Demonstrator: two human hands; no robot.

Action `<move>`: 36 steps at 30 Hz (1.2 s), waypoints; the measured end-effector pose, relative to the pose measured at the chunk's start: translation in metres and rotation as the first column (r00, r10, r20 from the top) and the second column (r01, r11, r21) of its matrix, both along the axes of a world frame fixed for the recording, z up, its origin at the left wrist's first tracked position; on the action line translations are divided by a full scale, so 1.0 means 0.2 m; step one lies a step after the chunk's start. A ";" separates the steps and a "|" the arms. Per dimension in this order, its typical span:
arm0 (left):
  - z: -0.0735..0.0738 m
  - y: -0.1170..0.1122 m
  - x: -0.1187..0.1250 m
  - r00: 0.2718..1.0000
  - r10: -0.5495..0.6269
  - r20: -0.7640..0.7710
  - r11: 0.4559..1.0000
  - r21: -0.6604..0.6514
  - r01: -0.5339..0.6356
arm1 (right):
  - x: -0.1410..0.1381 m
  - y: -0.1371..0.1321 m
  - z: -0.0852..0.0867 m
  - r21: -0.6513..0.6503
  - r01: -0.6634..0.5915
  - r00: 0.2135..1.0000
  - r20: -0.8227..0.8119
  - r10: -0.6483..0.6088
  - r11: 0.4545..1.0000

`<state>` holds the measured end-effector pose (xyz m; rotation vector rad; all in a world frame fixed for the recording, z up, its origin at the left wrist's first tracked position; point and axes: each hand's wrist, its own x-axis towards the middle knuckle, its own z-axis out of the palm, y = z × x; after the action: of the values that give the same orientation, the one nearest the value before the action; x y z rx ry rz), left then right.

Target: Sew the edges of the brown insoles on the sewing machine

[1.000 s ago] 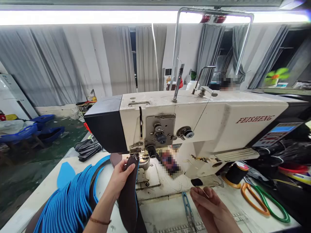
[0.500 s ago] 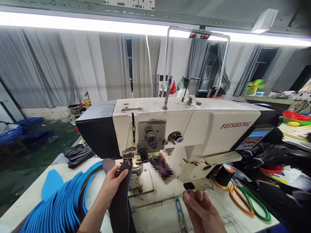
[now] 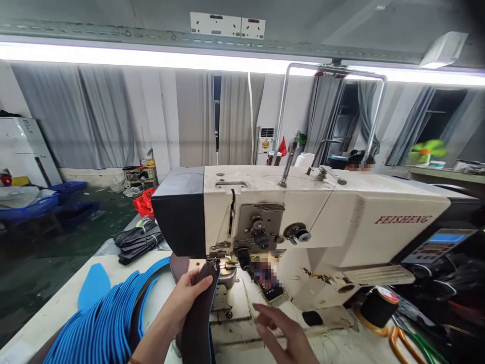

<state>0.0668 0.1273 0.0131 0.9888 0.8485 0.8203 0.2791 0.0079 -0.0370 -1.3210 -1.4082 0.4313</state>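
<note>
My left hand (image 3: 185,298) is closed on a dark brown strip with a blue edge (image 3: 197,323). Its thumb lies on top, and the strip's far end sits under the needle area of the sewing machine (image 3: 322,217). My right hand (image 3: 284,331) hovers over the front of the machine bed, fingers apart, holding nothing. Just beyond it lies a phone (image 3: 273,290), partly blurred out. To the left of my left arm, a fanned row of blue-edged strips (image 3: 98,323) covers the table.
A flat blue piece (image 3: 94,287) and bundled black strips (image 3: 138,240) lie at the left. Right of the machine bed stand a black thread spool (image 3: 379,306) and scissors with orange and green handles (image 3: 403,344). A person's head shows behind the machine.
My right hand has opened from a closed shape and shifted toward the phone. The blue thread snips beside it are out of sight. My left hand keeps its hold; the whole view has swung.
</note>
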 end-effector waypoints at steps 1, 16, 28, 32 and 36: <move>0.01 0.00 -0.01 1.000 -0.028 0.003 1.000 0.004 0.028 | -0.02 0.06 0.01 0.025 -0.097 0.992 0.082 0.094 0.995; 0.05 -0.02 -0.01 1.000 -0.019 0.010 1.000 0.006 0.019 | -0.02 0.45 0.13 0.110 -0.352 0.844 0.466 0.264 0.930; 0.02 -0.14 0.04 0.990 0.137 -0.034 0.989 0.067 -0.135 | -0.03 0.45 0.15 0.012 -0.271 0.849 0.473 0.233 0.963; -0.04 -0.16 0.04 0.989 0.145 0.000 0.985 0.098 -0.144 | -0.02 0.45 0.14 0.013 -0.286 0.838 0.488 0.243 0.958; -0.10 -0.17 0.03 0.989 0.140 -0.043 0.977 0.169 -0.131 | -0.02 0.45 0.15 0.061 -0.299 0.838 0.494 0.232 0.952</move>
<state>0.0721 0.0938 -0.0075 1.1126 0.9124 0.9968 0.2749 0.0976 -0.0072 -1.1657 -2.0206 0.1811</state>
